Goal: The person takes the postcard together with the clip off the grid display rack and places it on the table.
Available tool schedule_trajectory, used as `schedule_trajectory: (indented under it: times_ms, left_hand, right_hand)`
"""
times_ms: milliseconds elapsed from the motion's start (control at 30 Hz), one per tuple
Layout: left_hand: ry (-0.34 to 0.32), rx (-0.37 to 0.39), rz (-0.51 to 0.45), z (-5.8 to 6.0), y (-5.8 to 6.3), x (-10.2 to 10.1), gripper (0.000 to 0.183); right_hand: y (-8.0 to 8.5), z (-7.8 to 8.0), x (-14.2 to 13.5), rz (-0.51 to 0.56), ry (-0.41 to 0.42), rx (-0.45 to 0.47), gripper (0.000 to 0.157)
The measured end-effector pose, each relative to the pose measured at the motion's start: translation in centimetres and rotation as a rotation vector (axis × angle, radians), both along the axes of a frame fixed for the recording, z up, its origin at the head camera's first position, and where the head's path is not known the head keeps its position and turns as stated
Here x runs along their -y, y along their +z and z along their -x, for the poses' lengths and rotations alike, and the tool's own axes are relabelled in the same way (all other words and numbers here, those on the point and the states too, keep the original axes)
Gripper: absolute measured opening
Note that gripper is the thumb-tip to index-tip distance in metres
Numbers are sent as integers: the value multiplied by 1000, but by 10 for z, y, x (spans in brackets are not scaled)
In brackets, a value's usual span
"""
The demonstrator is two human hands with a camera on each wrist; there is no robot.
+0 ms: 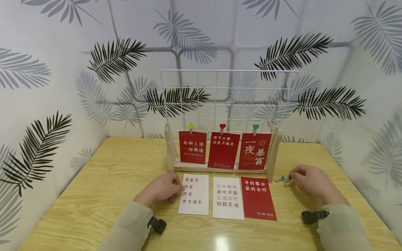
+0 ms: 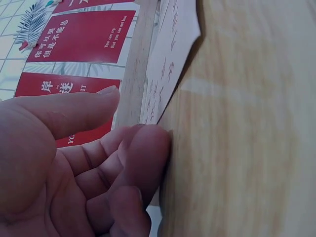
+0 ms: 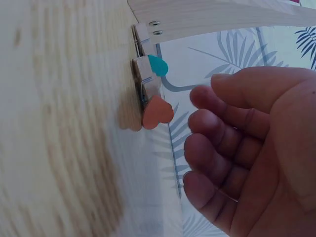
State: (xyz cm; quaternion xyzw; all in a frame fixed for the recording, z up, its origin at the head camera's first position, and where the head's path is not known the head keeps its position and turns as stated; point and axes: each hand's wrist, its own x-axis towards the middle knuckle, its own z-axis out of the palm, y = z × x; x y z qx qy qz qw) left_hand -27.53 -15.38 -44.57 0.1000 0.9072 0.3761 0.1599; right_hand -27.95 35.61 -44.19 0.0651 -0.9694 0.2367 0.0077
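My left hand (image 1: 161, 190) is at the left edge of a white card (image 1: 198, 207) on the table. Its thumb stands apart from the loosely bent fingers in the left wrist view, with nothing pinched. Beside that card lie a second white card (image 1: 228, 211) and a red card (image 1: 259, 204), all printed with characters. To the right, my right hand (image 1: 309, 179) hovers by small wooden clothespins (image 3: 144, 74). One bears a teal heart (image 3: 158, 65), another an orange heart (image 3: 157, 113). In the right wrist view its fingers curve loosely, apart from the clothespins and holding nothing.
Behind the cards stands a white wire grid rack (image 1: 229, 70) on a wooden base (image 1: 188, 167). Three red cards hang on it from clothespins with yellow (image 1: 191, 126), red (image 1: 222, 126) and teal (image 1: 255, 127) hearts. A leaf-patterned wall (image 1: 201, 21) surrounds the wooden table (image 1: 125, 157).
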Motion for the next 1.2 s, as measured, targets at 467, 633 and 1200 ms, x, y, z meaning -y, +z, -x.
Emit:
schedule_trajectory:
  times_ms: [467, 633, 1200]
  left_hand:
    - [-31, -79, -21, -3, 10, -8, 16]
    - [-71, -96, -42, -2, 20, -19, 14]
    - [-108, -142, -5, 9, 32, -60, 12]
  right_hand:
    - [20, -2, 29, 82, -8, -106, 33]
    - [36, -5, 40, 103, 9, -188, 28]
    - [79, 9, 77, 55, 87, -342, 26]
